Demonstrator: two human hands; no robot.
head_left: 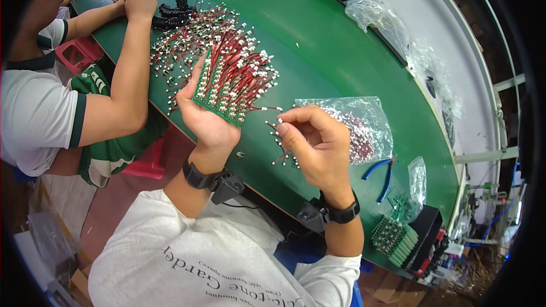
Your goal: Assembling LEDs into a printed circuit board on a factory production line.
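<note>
My left hand (209, 124) holds up a green circuit board panel (224, 115) by its edge, above the table. Rows of small connectors cover the panel, and many red wires (239, 68) with white plugs fan out from it. Just right of the panel, my right hand (319, 150) pinches a small wire lead with a white plug (279, 120) between thumb and forefinger. One red wire from the panel's lower corner reaches close to these fingertips. Several loose wire leads (282, 156) lie on the table beside my right hand.
A clear bag of wire leads (372, 119) lies right of my right hand, with blue-handled pliers (388, 179) below it. A stack of green boards (392, 239) stands at the lower right. More wired pieces (170, 51) lie beyond my left hand. A co-worker (108, 91) works at left.
</note>
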